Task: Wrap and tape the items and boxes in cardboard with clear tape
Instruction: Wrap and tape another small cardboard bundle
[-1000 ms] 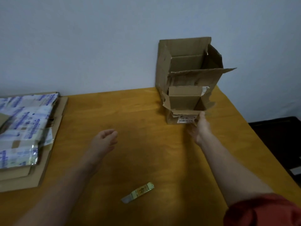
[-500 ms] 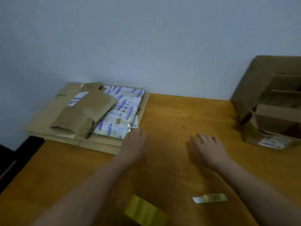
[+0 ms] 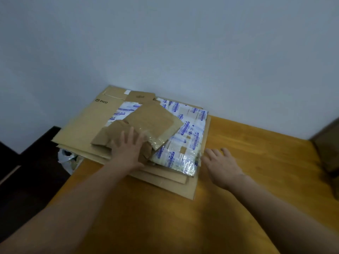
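Brown cardboard is what the left hand (image 3: 128, 151) is pressed flat on: palm down, fingers straight and fanned out, nothing gripped. The forearm is stretched out long from the bottom left corner. The bit under the palm is a folded piece (image 3: 156, 121) with a glossy strip of clear tape along its near edge, and it's lying tilted across the pile.

The right hand (image 3: 222, 165) is held palm down too, fingers spread and relaxed, nothing held, with the fingertips just beside the near right corner of the taped sheet (image 3: 190, 132). Whether it's resting on the wood or hovering just above can't be told.

That sheet, white with blue print and shiny with tape, is sandwiched between the folded piece and the stack (image 3: 82, 129) of flattened boxes, one marked PICO. The whole pile is parked at the far left corner of the table (image 3: 256, 162), up against the wall (image 3: 165, 43), overhanging the left edge a bit. A white bag (image 3: 67, 160) can be seen below that overhang, and a box (image 3: 328, 143) is cut off at the right edge.
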